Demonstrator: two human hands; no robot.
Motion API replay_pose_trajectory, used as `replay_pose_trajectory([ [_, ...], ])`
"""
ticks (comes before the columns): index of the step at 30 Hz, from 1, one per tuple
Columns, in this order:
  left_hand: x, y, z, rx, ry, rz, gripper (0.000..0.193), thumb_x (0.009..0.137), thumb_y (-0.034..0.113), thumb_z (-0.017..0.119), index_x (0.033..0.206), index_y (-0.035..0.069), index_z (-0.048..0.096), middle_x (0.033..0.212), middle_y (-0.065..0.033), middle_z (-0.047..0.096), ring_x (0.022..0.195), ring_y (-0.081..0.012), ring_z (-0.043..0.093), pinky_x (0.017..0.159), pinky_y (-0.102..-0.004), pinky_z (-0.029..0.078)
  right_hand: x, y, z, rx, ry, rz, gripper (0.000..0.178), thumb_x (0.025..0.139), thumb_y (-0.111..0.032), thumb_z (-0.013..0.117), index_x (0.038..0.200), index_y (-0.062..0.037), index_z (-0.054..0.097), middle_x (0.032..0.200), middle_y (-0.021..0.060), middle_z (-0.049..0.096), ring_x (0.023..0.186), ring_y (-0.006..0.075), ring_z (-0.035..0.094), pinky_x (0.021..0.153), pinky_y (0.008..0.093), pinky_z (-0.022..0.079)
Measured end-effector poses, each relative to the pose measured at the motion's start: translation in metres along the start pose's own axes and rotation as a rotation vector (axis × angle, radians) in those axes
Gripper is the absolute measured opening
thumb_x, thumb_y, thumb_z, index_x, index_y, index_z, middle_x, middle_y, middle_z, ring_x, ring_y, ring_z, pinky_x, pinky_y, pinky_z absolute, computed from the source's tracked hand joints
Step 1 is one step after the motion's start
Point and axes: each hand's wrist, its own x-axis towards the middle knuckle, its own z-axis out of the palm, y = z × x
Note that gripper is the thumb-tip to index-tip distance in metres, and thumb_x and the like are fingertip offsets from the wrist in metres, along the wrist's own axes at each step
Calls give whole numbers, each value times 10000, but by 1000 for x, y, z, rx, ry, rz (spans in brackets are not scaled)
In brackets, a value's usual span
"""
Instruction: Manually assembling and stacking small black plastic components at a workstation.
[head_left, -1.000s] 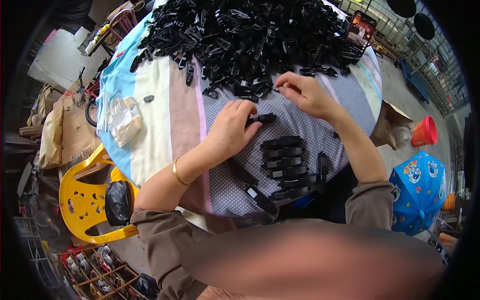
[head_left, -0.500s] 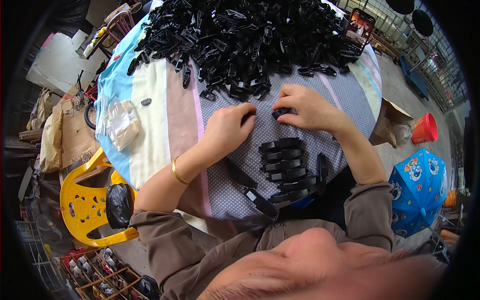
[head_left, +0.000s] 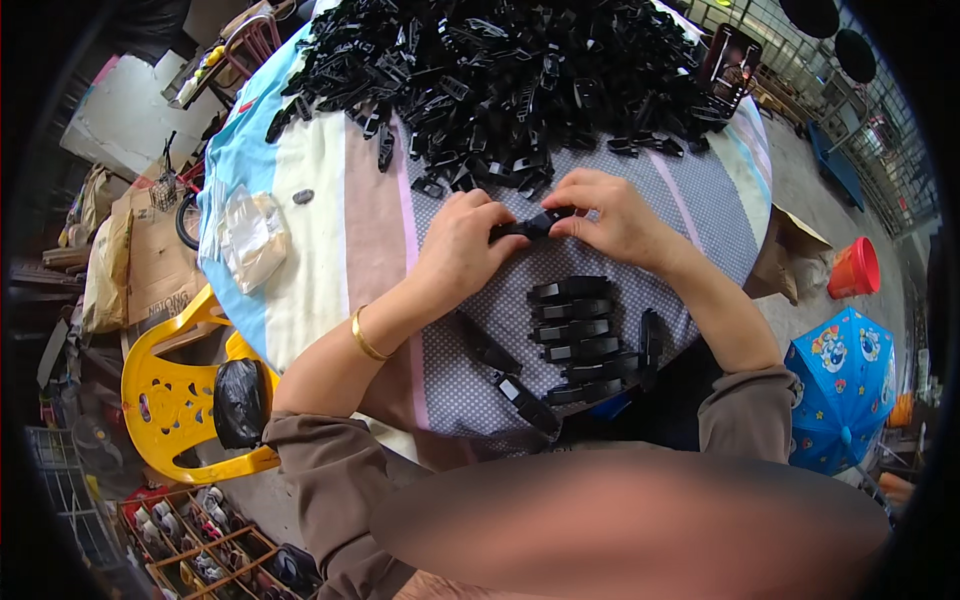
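My left hand and my right hand meet above the spotted part of the tablecloth. Fingers and thumbs of both pinch a small black plastic piece; whether it is one part or two pressed end to end I cannot make out. Nearer to me lies a stacked row of similar black pieces, with one standing upright at its right end. Left of the row, two longer black pieces lie slanted near the table's front edge. A large heap of black plastic parts covers the far side.
A clear plastic bag and a small dark oval piece lie on the left of the striped tablecloth. A phone leans at the heap's right. Around the table stand a yellow chair, a red bucket and a blue umbrella.
My hands have come together from a gap apart, and the dark parts in their fingers now meet between them. The whole view has shifted slightly.
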Motion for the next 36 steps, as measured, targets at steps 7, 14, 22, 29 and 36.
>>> replay_pose_trajectory([
  [7,-3,-4,-6,-116,-43,-76,233,723,152,754,901,13,692,840,-109,603,794,-277,601,703,-343,482,0,-6,-7,-256,-57,-56,230,694,-132,761,884,-26,690,830,82,634,794,267,581,700,355,482],
  [14,-2,-2,1,-115,-21,62,225,698,131,758,869,0,692,804,-110,589,749,-268,585,672,-343,477,7,2,10,-183,-86,-173,221,682,-122,762,868,-25,692,794,82,625,770,261,562,681,346,470],
  [22,1,2,8,-198,-139,306,207,730,149,751,911,61,705,862,-81,580,849,-260,548,756,-359,455,24,32,-1,-119,142,-10,204,830,-127,686,1007,-25,678,847,89,659,737,182,628,629,264,487],
  [29,-3,1,3,-225,-164,363,210,757,183,747,926,65,707,863,-69,584,845,-242,529,751,-342,453,45,38,6,-253,113,328,566,758,-170,752,1254,-3,535,791,119,666,660,194,626,621,290,500],
  [36,0,-2,5,-262,-143,327,192,812,221,706,886,43,700,853,-95,615,811,-272,559,758,-367,464,36,51,-10,125,25,397,589,743,-98,740,1269,35,511,767,51,644,679,83,584,633,228,481],
])
